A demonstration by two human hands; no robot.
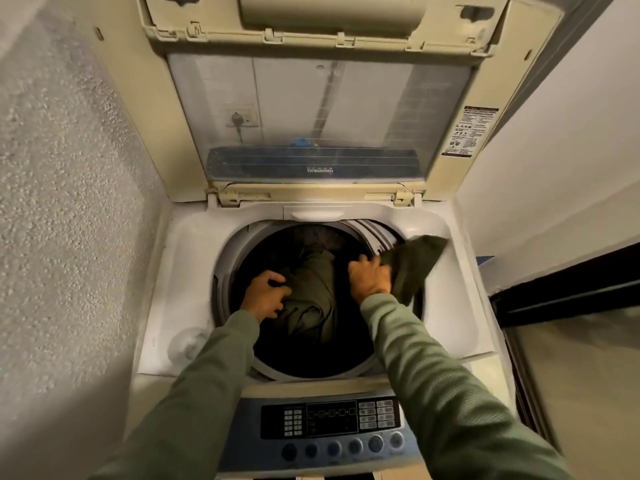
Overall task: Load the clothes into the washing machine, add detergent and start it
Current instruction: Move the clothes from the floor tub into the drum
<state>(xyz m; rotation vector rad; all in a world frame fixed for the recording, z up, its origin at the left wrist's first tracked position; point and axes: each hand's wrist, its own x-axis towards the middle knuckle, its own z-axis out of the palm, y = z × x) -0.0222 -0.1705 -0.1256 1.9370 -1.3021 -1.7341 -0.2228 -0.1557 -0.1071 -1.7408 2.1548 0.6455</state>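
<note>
Loading step, not done yet; washing machine (450,306) has its lid (318,109) up; olive garment (311,299) sits mostly down in the drum (377,233), w/ its trailing end (414,263) draped over the rim on the right. Left hand (265,294): grip closed on a fold of the cloth inside the drum; right hand (369,277): grip closed on the trailing end. Next, prob.: lift that end off the rim & tuck it down w/ the rest so nothing hangs out; then detergent (none in view) & the control panel (332,422) at the front.
</note>
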